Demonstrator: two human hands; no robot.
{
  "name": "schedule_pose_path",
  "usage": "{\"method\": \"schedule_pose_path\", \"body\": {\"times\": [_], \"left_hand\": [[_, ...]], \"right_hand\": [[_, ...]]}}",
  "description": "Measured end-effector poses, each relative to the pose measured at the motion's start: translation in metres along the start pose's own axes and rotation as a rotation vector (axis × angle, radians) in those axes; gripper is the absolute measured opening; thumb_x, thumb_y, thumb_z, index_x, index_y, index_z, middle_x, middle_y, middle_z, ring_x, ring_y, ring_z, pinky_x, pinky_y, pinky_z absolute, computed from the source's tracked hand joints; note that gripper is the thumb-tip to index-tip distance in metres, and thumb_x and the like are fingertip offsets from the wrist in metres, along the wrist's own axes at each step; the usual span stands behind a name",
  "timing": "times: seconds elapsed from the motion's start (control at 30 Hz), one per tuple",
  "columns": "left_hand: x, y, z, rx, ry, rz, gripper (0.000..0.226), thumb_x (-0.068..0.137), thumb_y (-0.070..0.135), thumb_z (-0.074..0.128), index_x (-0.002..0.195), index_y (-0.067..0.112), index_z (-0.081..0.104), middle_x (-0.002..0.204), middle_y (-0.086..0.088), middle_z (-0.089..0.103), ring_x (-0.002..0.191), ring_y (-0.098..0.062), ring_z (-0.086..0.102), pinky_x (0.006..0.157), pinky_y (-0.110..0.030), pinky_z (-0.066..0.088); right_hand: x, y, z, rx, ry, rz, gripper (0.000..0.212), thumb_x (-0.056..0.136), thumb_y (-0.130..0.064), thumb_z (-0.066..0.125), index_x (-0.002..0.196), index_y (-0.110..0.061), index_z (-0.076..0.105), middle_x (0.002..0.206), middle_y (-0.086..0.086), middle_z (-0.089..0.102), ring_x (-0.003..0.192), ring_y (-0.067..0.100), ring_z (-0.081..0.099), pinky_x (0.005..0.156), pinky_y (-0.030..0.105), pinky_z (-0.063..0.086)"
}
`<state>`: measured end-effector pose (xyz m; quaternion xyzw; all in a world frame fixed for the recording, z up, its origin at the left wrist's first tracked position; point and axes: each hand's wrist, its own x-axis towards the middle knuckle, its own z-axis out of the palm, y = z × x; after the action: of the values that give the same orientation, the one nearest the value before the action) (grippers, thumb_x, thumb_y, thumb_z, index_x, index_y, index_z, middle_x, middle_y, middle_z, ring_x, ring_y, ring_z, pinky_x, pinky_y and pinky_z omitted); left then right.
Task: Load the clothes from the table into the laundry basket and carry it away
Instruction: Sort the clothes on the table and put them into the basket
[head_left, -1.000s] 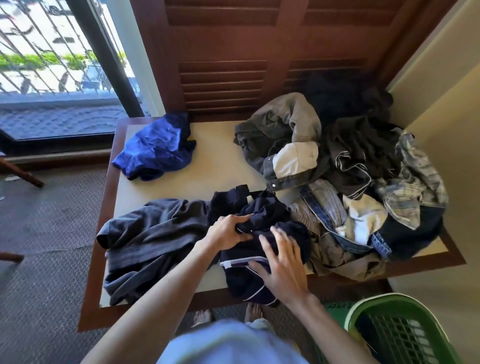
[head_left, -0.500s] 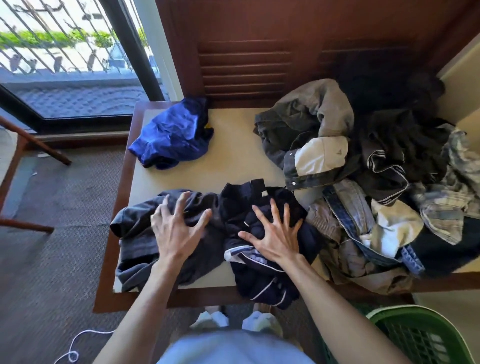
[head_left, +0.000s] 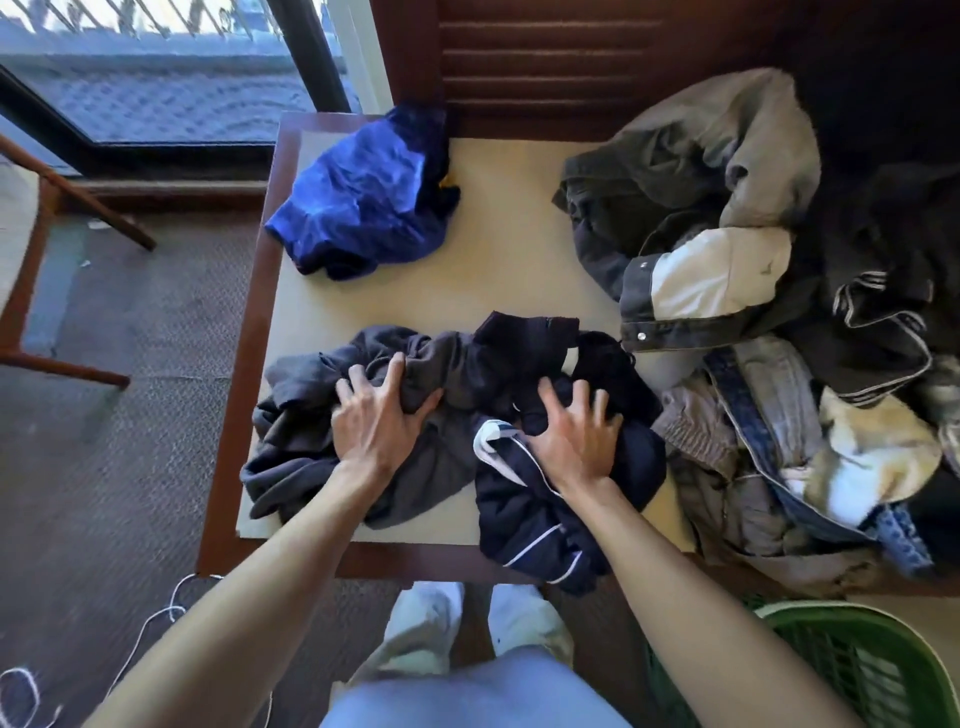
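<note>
Grey garment (head_left: 311, 441) and navy garment (head_left: 545, 499) at bench (head_left: 498, 249) near edge. Left hand (head_left: 379, 421) grip bunches grey cloth; right hand (head_left: 576, 436) grip clutches navy cloth. Blue garment (head_left: 363, 208) beyond them; clothes pile (head_left: 753, 312) right; green laundry basket (head_left: 857, 670) below bench, right.

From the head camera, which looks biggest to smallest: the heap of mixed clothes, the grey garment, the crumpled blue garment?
1. Heap of mixed clothes, on the right.
2. Grey garment, spread under the left hand.
3. Crumpled blue garment, though it lies farther away, so it may look smaller than it is.
</note>
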<state>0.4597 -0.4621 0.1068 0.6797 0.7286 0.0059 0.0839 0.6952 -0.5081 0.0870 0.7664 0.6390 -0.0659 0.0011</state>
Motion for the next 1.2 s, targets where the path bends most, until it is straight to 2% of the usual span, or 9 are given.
{"method": "schedule_pose_path", "body": {"times": [0.17,0.3,0.47,0.63,0.77,0.93,1.0,1.07,1.2], "left_hand": [[0.007,0.000,-0.022,-0.114,-0.104,0.107,0.052,0.088,0.063,0.058,0.120,0.022,0.049,0.105,-0.019,0.063,0.088,-0.044,0.065,0.066,-0.042,0.047],[-0.006,0.005,-0.043,-0.334,-0.066,0.120,0.037,0.085,0.052,0.065,0.105,0.023,0.054,0.100,-0.015,0.071,0.090,-0.042,0.066,0.065,-0.038,0.042],[-0.035,0.019,-0.096,-0.576,0.051,0.179,0.038,0.084,0.051,0.068,0.117,0.033,0.059,0.098,-0.003,0.074,0.093,-0.033,0.067,0.071,-0.039,0.052],[-0.062,0.061,-0.160,-0.783,0.099,0.365,0.035,0.086,0.048,0.072,0.115,0.032,0.062,0.091,0.007,0.074,0.085,-0.019,0.068,0.077,-0.036,0.054],[-0.088,0.105,-0.195,-0.847,0.082,0.496,0.029,0.085,0.050,0.073,0.100,0.028,0.062,0.081,0.010,0.070,0.076,-0.013,0.066,0.077,-0.041,0.056],[-0.150,0.163,-0.231,-0.937,0.042,0.660,0.027,0.085,0.047,0.075,0.099,0.028,0.063,0.085,0.017,0.070,0.077,0.001,0.065,0.074,-0.023,0.054],[-0.181,0.188,-0.236,-0.957,0.016,0.733,0.023,0.086,0.045,0.075,0.095,0.030,0.061,0.083,0.018,0.068,0.076,0.005,0.064,0.069,-0.014,0.050],[-0.213,0.216,-0.233,-0.970,-0.007,0.793,0.022,0.086,0.045,0.075,0.093,0.030,0.061,0.081,0.019,0.067,0.077,0.006,0.063,0.069,-0.013,0.048],[-0.278,0.279,-0.213,-0.941,-0.067,0.898,0.027,0.087,0.047,0.073,0.083,0.030,0.053,0.074,0.013,0.065,0.072,-0.001,0.062,0.068,-0.029,0.053]], "right_hand": [[0.003,-0.001,-0.019,0.095,-0.052,0.029,0.076,0.070,-0.083,0.056,0.118,-0.024,0.064,0.106,0.017,0.059,0.097,0.041,0.058,0.067,0.049,0.052],[-0.009,0.004,-0.046,0.239,-0.032,0.133,0.062,0.073,-0.063,0.073,0.121,-0.025,0.060,0.110,0.014,0.059,0.101,0.040,0.060,0.072,0.043,0.051],[-0.050,0.026,-0.093,0.300,0.221,0.239,0.055,0.071,-0.052,0.077,0.116,-0.026,0.063,0.103,0.009,0.061,0.093,0.037,0.065,0.065,0.040,0.052],[-0.102,0.050,-0.161,0.282,0.505,0.352,0.039,0.070,-0.047,0.073,0.101,-0.026,0.063,0.094,0.009,0.064,0.084,0.040,0.065,0.056,0.039,0.049],[-0.154,0.068,-0.207,0.297,0.672,0.417,0.040,0.073,-0.048,0.066,0.106,-0.026,0.066,0.101,0.006,0.065,0.085,0.037,0.066,0.058,0.040,0.052],[-0.237,0.109,-0.253,0.256,0.901,0.517,0.036,0.076,-0.045,0.065,0.104,-0.022,0.069,0.097,0.005,0.063,0.079,0.033,0.065,0.054,0.041,0.052],[-0.274,0.131,-0.263,0.196,0.952,0.565,0.038,0.076,-0.045,0.066,0.106,-0.022,0.069,0.098,0.006,0.064,0.080,0.033,0.065,0.055,0.040,0.053],[-0.310,0.157,-0.267,0.148,0.949,0.624,0.041,0.076,-0.048,0.064,0.108,-0.023,0.068,0.098,0.006,0.064,0.082,0.033,0.065,0.056,0.039,0.052],[-0.380,0.217,-0.251,0.136,0.915,0.750,0.042,0.078,-0.052,0.060,0.107,-0.023,0.066,0.095,0.004,0.062,0.079,0.032,0.062,0.054,0.033,0.047]]}}
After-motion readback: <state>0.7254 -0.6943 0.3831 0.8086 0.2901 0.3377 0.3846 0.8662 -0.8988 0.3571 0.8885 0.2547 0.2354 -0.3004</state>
